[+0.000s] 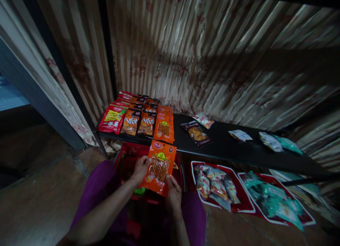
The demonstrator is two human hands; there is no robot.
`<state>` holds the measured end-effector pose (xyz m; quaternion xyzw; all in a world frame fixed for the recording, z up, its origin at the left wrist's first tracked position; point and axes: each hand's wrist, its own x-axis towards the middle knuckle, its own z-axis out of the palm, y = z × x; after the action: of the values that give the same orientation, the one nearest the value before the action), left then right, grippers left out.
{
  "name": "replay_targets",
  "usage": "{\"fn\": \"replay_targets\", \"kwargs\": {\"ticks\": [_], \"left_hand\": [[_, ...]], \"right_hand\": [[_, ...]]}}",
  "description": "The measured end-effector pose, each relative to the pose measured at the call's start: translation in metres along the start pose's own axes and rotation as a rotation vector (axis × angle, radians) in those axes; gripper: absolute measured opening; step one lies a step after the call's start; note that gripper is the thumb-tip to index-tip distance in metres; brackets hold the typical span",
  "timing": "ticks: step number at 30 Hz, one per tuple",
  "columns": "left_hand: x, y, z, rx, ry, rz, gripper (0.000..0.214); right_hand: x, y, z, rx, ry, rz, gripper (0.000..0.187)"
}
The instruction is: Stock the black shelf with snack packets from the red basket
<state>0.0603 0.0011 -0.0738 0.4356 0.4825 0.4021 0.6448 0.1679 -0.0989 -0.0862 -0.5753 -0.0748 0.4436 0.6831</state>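
Note:
An orange snack packet with a clear window showing brown sticks is held upright over a red basket. My left hand pinches its left edge, and my right hand grips its lower right side. Just behind it, on the black shelf, lies a row of matching orange packets. Left of that row are orange-and-black snack bags and red snack bags. Much of the basket's inside is hidden by the packet and my hands.
A dark brown snack bag, a white-and-orange packet and a pale packet lie farther right on the shelf. On the floor, one red basket holds white-and-orange packets; another holds teal bags. A black post stands at left.

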Motion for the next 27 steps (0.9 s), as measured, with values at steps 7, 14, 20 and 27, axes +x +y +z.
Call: {"fn": "replay_targets", "kwargs": {"ticks": [7,14,20,27], "left_hand": [[0.030,0.007,0.019,0.008,-0.035,0.042,0.025],[0.059,0.023,0.034,0.007,-0.049,0.110,0.009],[0.083,0.040,0.049,0.170,0.076,0.123,0.043],[0.113,0.058,0.068,0.297,0.152,0.257,0.060]], "right_hand": [[0.030,-0.023,0.004,0.021,0.011,-0.005,0.040],[0.065,-0.047,0.014,-0.042,-0.011,-0.089,0.031],[0.105,-0.070,0.033,-0.073,-0.022,-0.127,0.033],[0.154,-0.095,0.064,-0.109,-0.046,-0.239,0.032]]}}
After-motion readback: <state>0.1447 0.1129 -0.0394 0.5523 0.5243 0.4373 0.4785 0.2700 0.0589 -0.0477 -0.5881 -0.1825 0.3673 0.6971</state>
